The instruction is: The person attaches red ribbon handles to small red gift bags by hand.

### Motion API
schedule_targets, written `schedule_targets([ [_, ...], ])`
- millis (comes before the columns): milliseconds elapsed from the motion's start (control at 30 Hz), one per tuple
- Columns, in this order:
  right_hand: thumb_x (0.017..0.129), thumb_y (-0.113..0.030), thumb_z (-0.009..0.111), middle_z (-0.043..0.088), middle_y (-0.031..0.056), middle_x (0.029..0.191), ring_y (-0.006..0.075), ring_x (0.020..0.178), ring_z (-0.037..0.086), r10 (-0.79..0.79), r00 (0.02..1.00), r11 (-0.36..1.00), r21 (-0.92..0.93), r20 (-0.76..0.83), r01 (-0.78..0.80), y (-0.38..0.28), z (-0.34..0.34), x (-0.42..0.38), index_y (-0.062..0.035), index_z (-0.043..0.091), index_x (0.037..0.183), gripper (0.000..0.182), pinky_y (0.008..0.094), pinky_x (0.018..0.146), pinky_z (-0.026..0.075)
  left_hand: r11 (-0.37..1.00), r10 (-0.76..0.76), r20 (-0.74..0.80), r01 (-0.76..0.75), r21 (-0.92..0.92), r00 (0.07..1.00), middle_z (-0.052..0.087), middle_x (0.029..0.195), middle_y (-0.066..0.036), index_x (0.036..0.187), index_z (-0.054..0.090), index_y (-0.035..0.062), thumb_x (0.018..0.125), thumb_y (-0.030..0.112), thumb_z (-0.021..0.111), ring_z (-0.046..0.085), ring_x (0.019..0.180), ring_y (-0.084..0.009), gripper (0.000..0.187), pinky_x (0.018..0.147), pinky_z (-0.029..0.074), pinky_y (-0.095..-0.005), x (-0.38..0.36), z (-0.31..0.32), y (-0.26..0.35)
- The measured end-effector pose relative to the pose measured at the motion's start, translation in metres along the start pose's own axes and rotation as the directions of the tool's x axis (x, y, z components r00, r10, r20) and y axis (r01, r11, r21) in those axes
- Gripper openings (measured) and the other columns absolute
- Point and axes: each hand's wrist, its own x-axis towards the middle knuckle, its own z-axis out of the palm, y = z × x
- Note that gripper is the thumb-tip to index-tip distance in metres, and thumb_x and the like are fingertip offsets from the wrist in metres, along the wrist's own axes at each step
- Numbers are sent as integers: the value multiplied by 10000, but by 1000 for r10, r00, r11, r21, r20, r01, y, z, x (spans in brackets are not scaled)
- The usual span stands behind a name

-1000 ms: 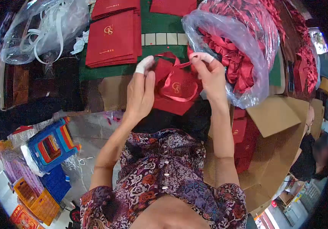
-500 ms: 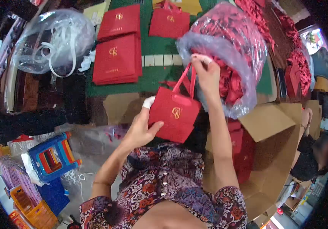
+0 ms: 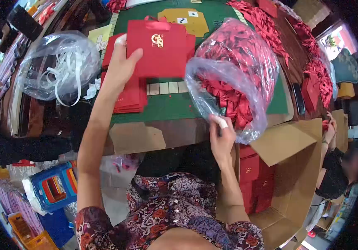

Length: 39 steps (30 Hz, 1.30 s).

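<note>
My left hand (image 3: 123,68) grips the left edge of a red paper gift bag (image 3: 156,62) with gold lettering and a ribbon handle, raised over the far part of the green mat. Behind and below it lies a stack of flat red bags (image 3: 131,98), partly covered. My right hand (image 3: 222,135), with white tape on its fingers, is closed in a pinch at the near rim of a clear plastic bag (image 3: 197,85). Whatever is between those fingertips, if anything, cannot be made out. Inside that plastic bag are many red ribbon pieces (image 3: 237,100).
An open cardboard box (image 3: 297,166) with red bags (image 3: 258,175) inside stands at the right. On the left sits a plastic bag of white ribbons (image 3: 68,68). Loose red ribbons (image 3: 262,25) lie at the far right. Another person (image 3: 337,175) is further right.
My left hand has carried the red gift bag forward, from near my body to over the stack. My right hand has released its ribbon handle and come down towards me to the plastic bag's near rim.
</note>
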Motion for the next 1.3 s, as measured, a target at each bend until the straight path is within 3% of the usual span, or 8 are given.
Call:
schedule_targets([
  [167, 884, 40, 668, 654, 117, 947, 234, 824, 644, 11, 1000, 1000, 25, 27, -11, -2, -2, -5, -33, 704, 1065, 198, 302, 743, 510, 963, 21, -110, 10, 271, 994, 576, 1333, -145, 1408, 409, -20, 920, 41, 657, 581, 1177, -209, 550, 1008, 471, -349, 94, 23, -54],
  [233, 888, 38, 667, 651, 117, 942, 232, 818, 638, -1, 999, 999, 46, 37, -1, -1, 0, -5, -33, 702, 1062, 192, 306, 749, 510, 991, 52, -99, -39, 126, 994, 600, 1300, -139, 1389, 432, -19, 901, 26, 665, 595, 1152, -209, 542, 981, 490, -352, 110, 37, -70],
  [433, 898, 35, 660, 648, 117, 932, 228, 811, 633, 3, 998, 1000, 23, 67, -4, 4, 0, -7, -47, 699, 1064, 189, 313, 733, 503, 735, 32, -6, -19, 678, 999, 623, 1179, -282, 1285, 526, -64, 823, 236, 760, 615, 1085, -443, 599, 959, 492, -466, 123, 46, -95],
  [533, 900, 37, 658, 648, 117, 935, 223, 821, 637, 24, 997, 999, 34, 67, -26, 3, 0, -6, -48, 698, 1065, 189, 308, 740, 506, 414, 473, 100, -321, 851, 875, 546, 1131, -297, 1171, 577, -93, 815, 215, 770, 554, 1041, -470, 509, 922, 493, -503, 93, 44, -89],
  [700, 886, 72, 648, 665, 132, 975, 245, 897, 657, -38, 999, 999, 8, -27, 38, 3, -5, 7, -43, 693, 1075, 226, 320, 805, 513, 321, 555, 250, -481, 816, 794, 616, 1111, -183, 1148, 617, 58, 851, 107, 706, 574, 1101, -388, 314, 964, 463, -448, 19, -15, -51],
  [900, 893, -46, 699, 667, 144, 1031, 303, 957, 648, -157, 979, 967, -220, -130, 126, 21, 3, 60, -68, 689, 1125, 234, 368, 842, 512, 302, 305, 102, -198, 933, 947, 649, 1065, -191, 1130, 616, 37, 925, 222, 676, 624, 988, -395, 282, 868, 492, -444, -48, -81, -52],
  [1033, 858, -120, 724, 621, 133, 1033, 352, 985, 575, -137, 989, 875, -475, -56, 94, 36, 18, 79, -99, 697, 1090, 235, 450, 867, 466, 230, 277, 173, -240, 943, 945, 598, 1222, -238, 1330, 532, 4, 898, 423, 695, 547, 1124, -419, 624, 981, 423, -506, -56, -89, -68],
  [1300, 807, -47, 750, 635, 125, 995, 336, 944, 597, -245, 967, 936, -278, -75, 216, 11, 7, 61, -71, 695, 975, 178, 430, 832, 484, 178, 105, 189, -205, 962, 976, 501, 1322, -204, 1393, 486, -16, 763, 632, 730, 445, 1225, -375, 935, 1056, 351, -483, -53, -76, -53],
])
